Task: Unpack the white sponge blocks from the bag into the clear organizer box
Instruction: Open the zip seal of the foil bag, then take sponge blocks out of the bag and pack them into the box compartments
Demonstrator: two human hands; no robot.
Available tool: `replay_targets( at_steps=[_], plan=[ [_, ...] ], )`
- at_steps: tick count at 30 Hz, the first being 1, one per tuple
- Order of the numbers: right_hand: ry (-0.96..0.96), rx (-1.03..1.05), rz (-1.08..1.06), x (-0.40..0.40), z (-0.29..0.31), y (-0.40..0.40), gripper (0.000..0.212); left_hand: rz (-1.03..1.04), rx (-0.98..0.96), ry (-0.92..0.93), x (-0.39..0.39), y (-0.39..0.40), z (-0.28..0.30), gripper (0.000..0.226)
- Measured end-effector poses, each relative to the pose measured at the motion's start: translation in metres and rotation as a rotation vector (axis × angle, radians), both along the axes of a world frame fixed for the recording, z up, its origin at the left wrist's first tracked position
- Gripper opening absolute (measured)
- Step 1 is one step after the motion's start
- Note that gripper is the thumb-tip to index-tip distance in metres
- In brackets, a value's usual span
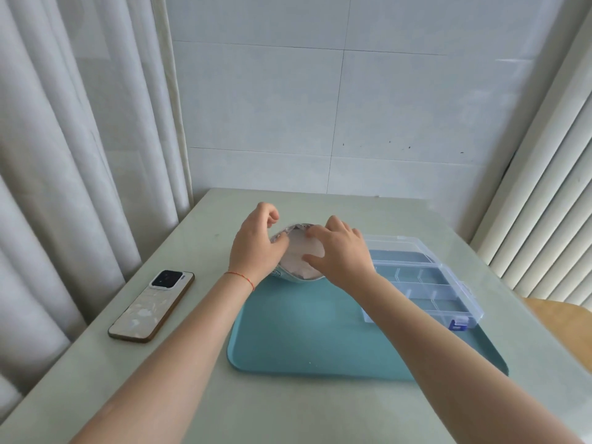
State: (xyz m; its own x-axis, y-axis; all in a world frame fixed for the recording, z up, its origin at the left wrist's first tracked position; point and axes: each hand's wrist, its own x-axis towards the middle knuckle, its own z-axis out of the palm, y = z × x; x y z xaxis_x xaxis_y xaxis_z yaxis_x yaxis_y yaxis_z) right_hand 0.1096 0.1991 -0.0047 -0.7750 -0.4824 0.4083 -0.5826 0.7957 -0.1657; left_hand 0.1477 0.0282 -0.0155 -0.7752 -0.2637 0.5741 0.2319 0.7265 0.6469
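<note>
White sponge shows through the bag (pixel 299 254), which sits at the far edge of the teal tray (pixel 307 334). Left hand (pixel 256 241) grips the bag's left rim, fingers curled; right hand (pixel 342 251) rests on its mouth, fingers spread and bent, with no firm grip confirmed. Judged light, soft and compressible; take blocks by their sides. Clear box (pixel 419 280) lies open on the tray's right, all 3 rows empty. Phone (pixel 152 306) lies left of the tray on a pale table (pixel 179 395); tiled wall, curtains behind
</note>
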Motion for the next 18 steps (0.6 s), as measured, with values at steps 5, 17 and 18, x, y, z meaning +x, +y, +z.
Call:
replay_targets(
  at_steps=[5, 17, 18],
  plan=[
    [0.073, 0.138, -0.021, 0.009, -0.006, -0.003, 0.036, -0.099, -0.111, 0.005, 0.009, 0.005, 0.007, 0.022],
    [0.240, -0.194, -0.030, 0.022, -0.010, 0.009, 0.010, -0.076, 0.148, -0.186, 0.014, 0.015, 0.001, 0.035],
    [0.218, -0.258, -0.019, 0.024, -0.009, 0.014, 0.006, -0.082, 0.199, -0.192, 0.014, 0.017, 0.000, 0.035]
  ],
)
